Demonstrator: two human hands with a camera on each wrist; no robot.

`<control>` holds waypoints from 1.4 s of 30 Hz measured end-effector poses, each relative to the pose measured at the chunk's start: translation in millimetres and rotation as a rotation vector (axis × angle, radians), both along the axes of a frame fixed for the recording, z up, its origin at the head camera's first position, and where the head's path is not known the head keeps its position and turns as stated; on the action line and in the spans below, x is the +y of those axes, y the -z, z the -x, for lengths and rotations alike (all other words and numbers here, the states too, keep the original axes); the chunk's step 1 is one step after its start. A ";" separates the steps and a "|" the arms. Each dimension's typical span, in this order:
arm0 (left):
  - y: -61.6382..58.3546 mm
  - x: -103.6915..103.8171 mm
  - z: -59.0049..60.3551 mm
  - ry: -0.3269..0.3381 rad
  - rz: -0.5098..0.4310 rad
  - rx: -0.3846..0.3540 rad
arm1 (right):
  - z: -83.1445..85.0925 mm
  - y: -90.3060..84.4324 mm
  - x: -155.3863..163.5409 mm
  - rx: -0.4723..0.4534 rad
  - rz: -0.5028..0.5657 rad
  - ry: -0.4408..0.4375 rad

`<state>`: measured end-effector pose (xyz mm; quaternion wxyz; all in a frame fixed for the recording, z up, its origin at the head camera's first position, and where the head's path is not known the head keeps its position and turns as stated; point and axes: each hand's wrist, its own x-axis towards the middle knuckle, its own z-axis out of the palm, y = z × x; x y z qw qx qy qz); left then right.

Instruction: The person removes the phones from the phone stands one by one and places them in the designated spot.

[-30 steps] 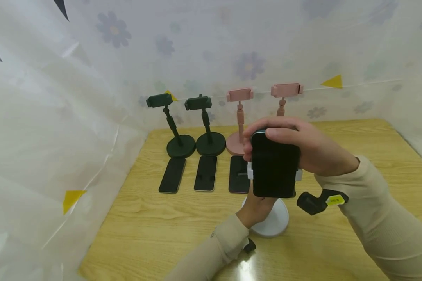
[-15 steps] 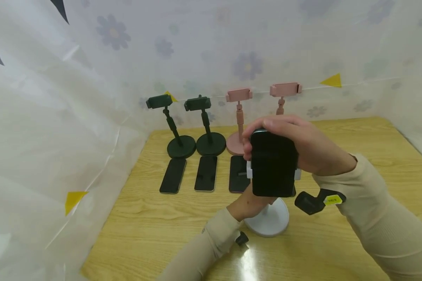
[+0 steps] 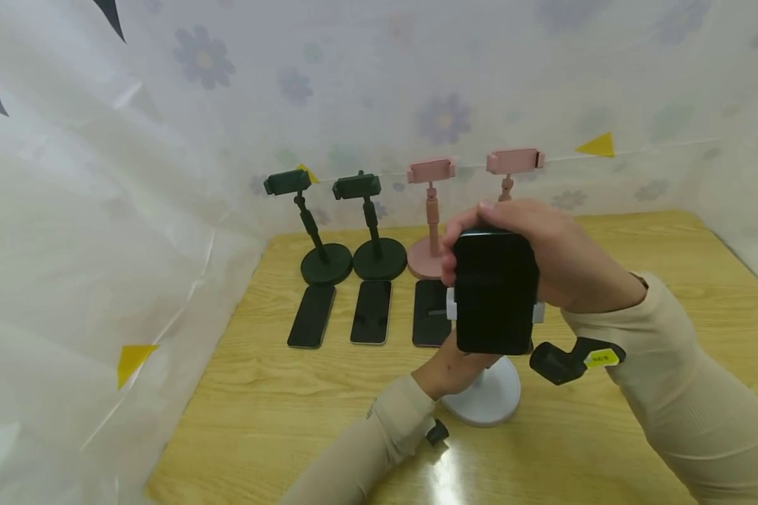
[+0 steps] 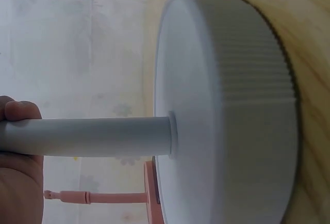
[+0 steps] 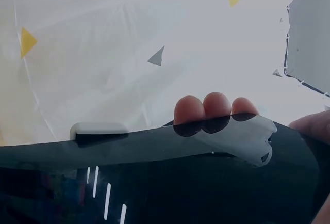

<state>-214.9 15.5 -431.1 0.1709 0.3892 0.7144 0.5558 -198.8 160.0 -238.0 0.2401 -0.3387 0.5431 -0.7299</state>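
Right hand [image 3: 543,259] arched over phone [image 3: 495,293], gripping it, left hand [image 3: 455,365] clasping stand pole [image 4: 87,137]

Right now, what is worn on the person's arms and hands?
Both arms wear snug beige knit sleeves down to the wrist: left sleeve, right sleeve. The left hand and right hand are bare. A small black camera unit with a yellow label sits at the right wrist, and a smaller black piece at the left.

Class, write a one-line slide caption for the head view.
Right hand grips a black phone in the white stand; left hand holds its pole.
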 end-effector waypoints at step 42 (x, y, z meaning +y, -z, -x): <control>4.4 -0.4 -2.7 -0.064 -0.031 0.274 | 4.4 -8.0 -0.3 0.053 0.022 0.041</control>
